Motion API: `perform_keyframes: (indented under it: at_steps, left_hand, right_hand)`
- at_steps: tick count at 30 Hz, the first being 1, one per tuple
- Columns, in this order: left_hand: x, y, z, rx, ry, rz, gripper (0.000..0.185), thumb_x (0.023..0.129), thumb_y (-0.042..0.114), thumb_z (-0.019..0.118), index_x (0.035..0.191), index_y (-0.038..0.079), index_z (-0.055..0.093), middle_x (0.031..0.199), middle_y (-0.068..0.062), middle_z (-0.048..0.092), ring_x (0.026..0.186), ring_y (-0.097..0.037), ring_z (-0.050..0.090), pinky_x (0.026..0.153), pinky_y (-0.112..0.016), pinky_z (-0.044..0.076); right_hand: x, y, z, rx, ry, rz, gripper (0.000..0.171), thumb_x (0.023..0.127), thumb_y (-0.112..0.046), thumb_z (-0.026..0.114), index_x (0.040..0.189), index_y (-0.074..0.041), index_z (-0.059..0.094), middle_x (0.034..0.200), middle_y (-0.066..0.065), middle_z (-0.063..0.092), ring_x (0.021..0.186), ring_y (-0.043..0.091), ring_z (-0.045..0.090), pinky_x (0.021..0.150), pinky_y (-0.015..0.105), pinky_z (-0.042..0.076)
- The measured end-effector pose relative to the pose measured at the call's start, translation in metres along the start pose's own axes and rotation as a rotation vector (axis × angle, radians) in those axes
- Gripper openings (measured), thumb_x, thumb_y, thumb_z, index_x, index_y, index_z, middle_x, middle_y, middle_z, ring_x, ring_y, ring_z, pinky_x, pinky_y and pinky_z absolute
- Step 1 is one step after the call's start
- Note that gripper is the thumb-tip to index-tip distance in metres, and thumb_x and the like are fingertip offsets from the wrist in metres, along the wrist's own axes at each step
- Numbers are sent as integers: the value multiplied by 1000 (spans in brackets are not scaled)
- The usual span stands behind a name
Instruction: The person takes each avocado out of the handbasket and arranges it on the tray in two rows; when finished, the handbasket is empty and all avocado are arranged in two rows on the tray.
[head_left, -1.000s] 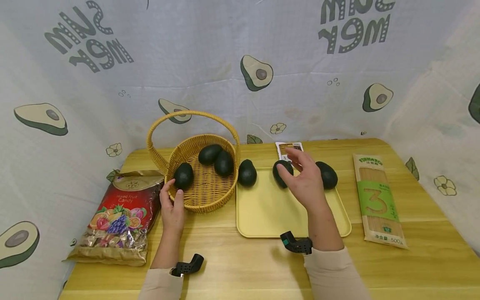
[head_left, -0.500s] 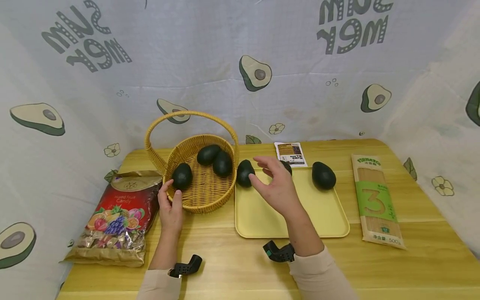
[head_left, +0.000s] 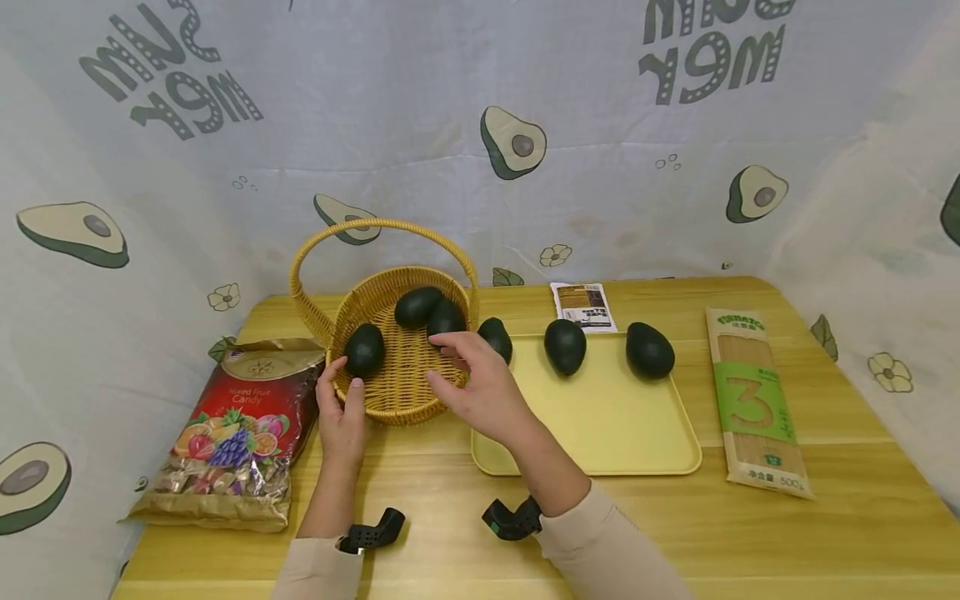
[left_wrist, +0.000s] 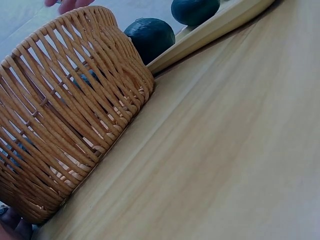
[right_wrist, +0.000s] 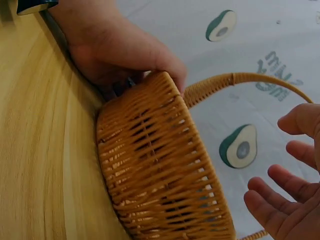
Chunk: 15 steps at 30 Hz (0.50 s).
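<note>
Avocado-printed cloth hangs behind a wooden counter (head_left: 525, 533); toward the counter's left rear stands a wicker basket (head_left: 390, 400) with a tall hoop handle, holding three dark avocados; one avocado (head_left: 365, 350) lies against the near-left wall, two more (head_left: 429, 312) lie touching at the back. The left hand (head_left: 341, 412) grips the basket's near-left rim, thumb over the edge, fingers curled on the outside; the right hand (head_left: 480, 383) hovers over the basket's right rim, released, fingers spread and holding nothing. Just beside the basket on the right sits a yellow tray (head_left: 600, 425); a fourth avocado (head_left: 495, 337) lies at its rear-left corner, partly behind the right hand; two others (head_left: 564, 346) (head_left: 649, 351) rest along the tray's rear edge, apart from each other. A small printed packet (head_left: 583, 306) lies behind the tray; a noodle pack (head_left: 753, 400) lies near the counter's right edge; a red candy bag (head_left: 240, 433) lies at the left edge, just beside the basket.
</note>
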<state>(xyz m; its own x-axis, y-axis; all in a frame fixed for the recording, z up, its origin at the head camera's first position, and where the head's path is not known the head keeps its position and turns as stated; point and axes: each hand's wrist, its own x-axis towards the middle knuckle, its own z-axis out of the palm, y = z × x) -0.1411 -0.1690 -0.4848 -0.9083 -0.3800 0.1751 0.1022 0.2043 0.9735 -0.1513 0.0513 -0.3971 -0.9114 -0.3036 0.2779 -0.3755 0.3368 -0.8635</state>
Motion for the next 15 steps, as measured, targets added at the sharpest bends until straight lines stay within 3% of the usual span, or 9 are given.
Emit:
perform_keyframes:
  at_steps: [5,15]
  left_hand:
    - [1,-1,0,-3,1,12,42,105,17,52,146,11,46,159,-13,33,154,-31,23,124,-59,15]
    - [2,-2,1,-7,4,22,42,104,15,52,146,11,46,157,-16,34,152,-32,24,123,-60,16]
  right_hand:
    - [16,-3,18,-5,-39,9,42,95,-19,72,135,-12,62,137,12,59,121,23,61,102,40,54]
    - [43,-6,42,-58,-118,95,48,96,-29,69,141,-16,57,142,9,55,124,33,60,94,44,56]
